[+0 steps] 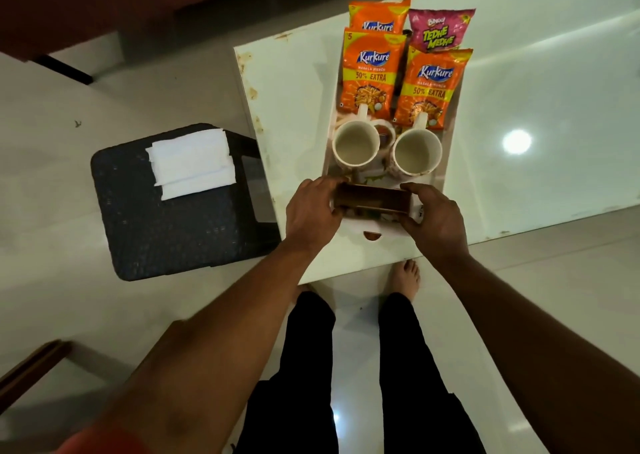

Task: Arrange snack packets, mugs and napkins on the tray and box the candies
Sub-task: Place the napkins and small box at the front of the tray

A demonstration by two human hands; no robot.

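A long white tray lies on the table. Three orange Kurkure packets and one pink Tedhe Medhe packet lie on its far half. Two empty white mugs stand side by side in the middle, the right mug next to the left one. At the tray's near end a brown wooden box is held between my left hand and my right hand, one at each end. White napkins lie on a dark stool to the left. Candies are not clearly visible.
The glossy white table stretches right and away, with a lamp glare on it. The dark woven stool stands against the table's left edge. My legs and bare feet are on the pale floor below. A dark red sofa fills the top left.
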